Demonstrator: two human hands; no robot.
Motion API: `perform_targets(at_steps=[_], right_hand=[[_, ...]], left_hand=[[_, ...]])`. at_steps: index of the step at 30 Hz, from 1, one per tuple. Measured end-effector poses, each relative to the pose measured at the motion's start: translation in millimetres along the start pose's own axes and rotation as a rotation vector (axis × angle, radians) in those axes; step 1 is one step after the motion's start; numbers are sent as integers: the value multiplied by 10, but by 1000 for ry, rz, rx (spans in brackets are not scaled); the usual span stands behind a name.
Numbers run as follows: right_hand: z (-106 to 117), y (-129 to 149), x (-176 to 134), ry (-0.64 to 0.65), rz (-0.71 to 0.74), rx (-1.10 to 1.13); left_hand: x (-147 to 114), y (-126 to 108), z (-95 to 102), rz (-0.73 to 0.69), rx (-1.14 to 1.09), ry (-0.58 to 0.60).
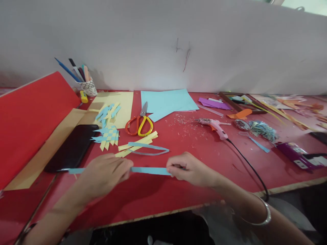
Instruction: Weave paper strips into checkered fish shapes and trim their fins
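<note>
A long light-blue paper strip is stretched level between my two hands, just above the red table's front part. My left hand is closed round its left portion, and the strip's end sticks out beyond it. Pinched in my right hand is the strip's right end, partly hidden by the fingers. Beyond my hands lie a folded blue strip and several cream paper strips. A woven blue-and-cream paper fish shape rests at the left, with a second woven piece behind it.
Scissors with red and yellow handles lie beyond the strips. A black phone is at left, near a pen cup. Blue sheets lie at the wall. A pink glue gun trails its cord over the front edge at right.
</note>
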State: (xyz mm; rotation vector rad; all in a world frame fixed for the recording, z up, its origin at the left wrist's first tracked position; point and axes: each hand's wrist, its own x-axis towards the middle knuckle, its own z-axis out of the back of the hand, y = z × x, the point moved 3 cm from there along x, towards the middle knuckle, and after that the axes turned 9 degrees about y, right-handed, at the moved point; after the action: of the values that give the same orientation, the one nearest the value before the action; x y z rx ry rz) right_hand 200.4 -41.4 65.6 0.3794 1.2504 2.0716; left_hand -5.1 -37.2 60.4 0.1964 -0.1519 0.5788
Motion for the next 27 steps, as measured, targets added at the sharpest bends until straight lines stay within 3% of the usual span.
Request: perform_targets(at_steps=[6, 9, 12, 14, 16, 20, 23, 25, 27], right_hand=[[157, -127, -172, -31, -99, -45], [173, -93, -183, 33, -64, -110], [197, -65, -205, 45, -48, -174], [211, -68, -224, 25, -60, -217], [189, -67, -219, 29, -59, -274], [45, -10, -99, 75, 3, -424], [-39, 41, 4, 81, 34, -516], [-44, 45, 34, 80, 29, -549], [-19, 30, 36, 68, 13, -576]], left_hand=[[-331, 361, -132, 259, 134, -18], [-417, 522, -138, 332, 132, -51], [-493, 700, -132, 512, 176, -4], [-532, 758, -93, 638, 198, -23], [-517, 709, -20, 673, 158, -97], [-293, 384, 140, 582, -108, -185], [-71, 72, 146, 262, -339, 12], [-17, -44, 104, 153, -471, 107], [-19, -81, 31, 142, -575, 169]])
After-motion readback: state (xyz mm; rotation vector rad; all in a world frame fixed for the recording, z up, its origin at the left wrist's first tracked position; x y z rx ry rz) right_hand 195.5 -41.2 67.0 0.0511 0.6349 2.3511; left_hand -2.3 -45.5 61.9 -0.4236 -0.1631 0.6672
